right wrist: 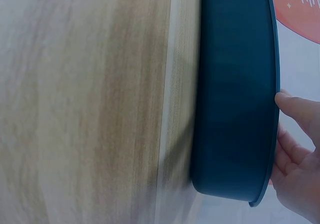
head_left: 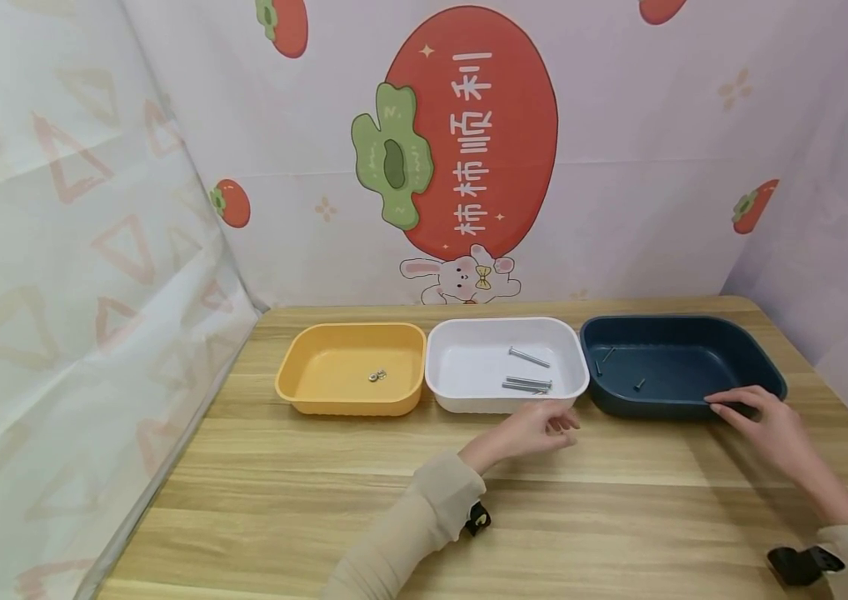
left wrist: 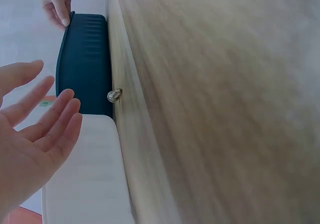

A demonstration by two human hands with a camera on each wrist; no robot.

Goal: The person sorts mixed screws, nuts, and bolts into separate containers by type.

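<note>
The blue tray (head_left: 682, 362) sits on the desk (head_left: 319, 500) at the right end of a row of three, with two small screws (head_left: 639, 384) inside. The right hand (head_left: 757, 417) grasps its near rim at about 5 o'clock, fingertips hooked over the edge and thumb below. A steady hold probably calls for keeping the tray level so the screws do not slide.

The left hand (head_left: 536, 427) is released, fingers loosely spread, hovering just before the white tray (head_left: 506, 362) at its 6 o'clock. In the left wrist view a small screw (left wrist: 114, 95) lies on the desk against the blue tray's wall, near the gap between the trays. The white tray holds long bolts (head_left: 527, 383). At 9 o'clock of it, the yellow tray (head_left: 352, 367) holds small metal pieces (head_left: 376, 376).
</note>
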